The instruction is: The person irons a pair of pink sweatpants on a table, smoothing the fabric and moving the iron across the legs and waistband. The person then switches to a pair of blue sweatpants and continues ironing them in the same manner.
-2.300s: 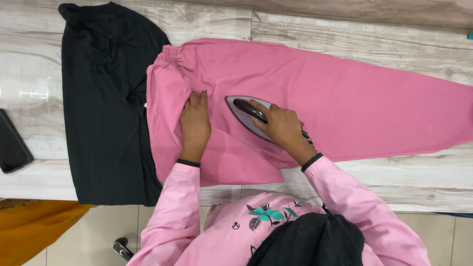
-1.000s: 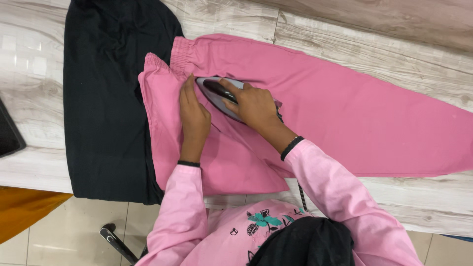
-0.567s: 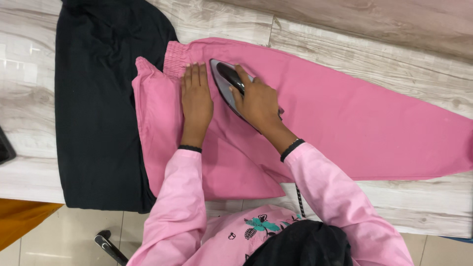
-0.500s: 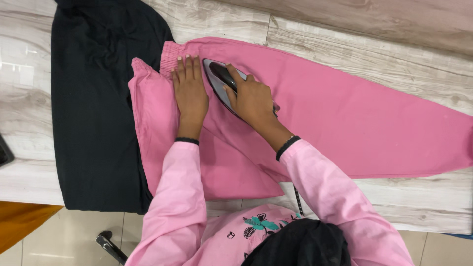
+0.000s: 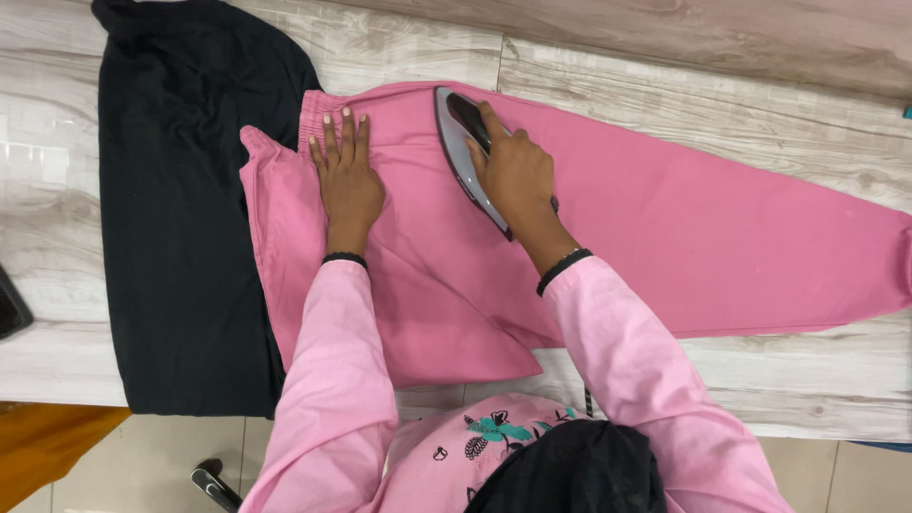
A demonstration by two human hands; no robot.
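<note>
1. The right hand is wrapping its grip tightly around the dark handle of the iron, fingers curled over the top.
2. The iron is resting sole-down on the pink garment, with its pointed tip aimed toward the far edge of the bench, just short of the garment's far border.
3. The left hand is lying flat on the pink garment, its grip spread open, fingers straight and side by side, holding nothing and pressing the cloth down.
4. The left fingertips are touching the gathered waistband at the garment's left end, near the bench's far edge.
5. The two hands are sitting near each other, with a strip of pink cloth showing between them.
6. The pink garment is stretching across the middle of the bench toward the right edge, with a folded part reaching down to the near edge.
7. A black garment is lying on the left part of the bench, running from far edge to near edge, and the pink garment's left end is overlapping it.
8. A dark flat object is showing at the bench's left edge, cut off by the frame.
9. Both arms are wearing pink sleeves, each with a dark band at the wrist.
</note>
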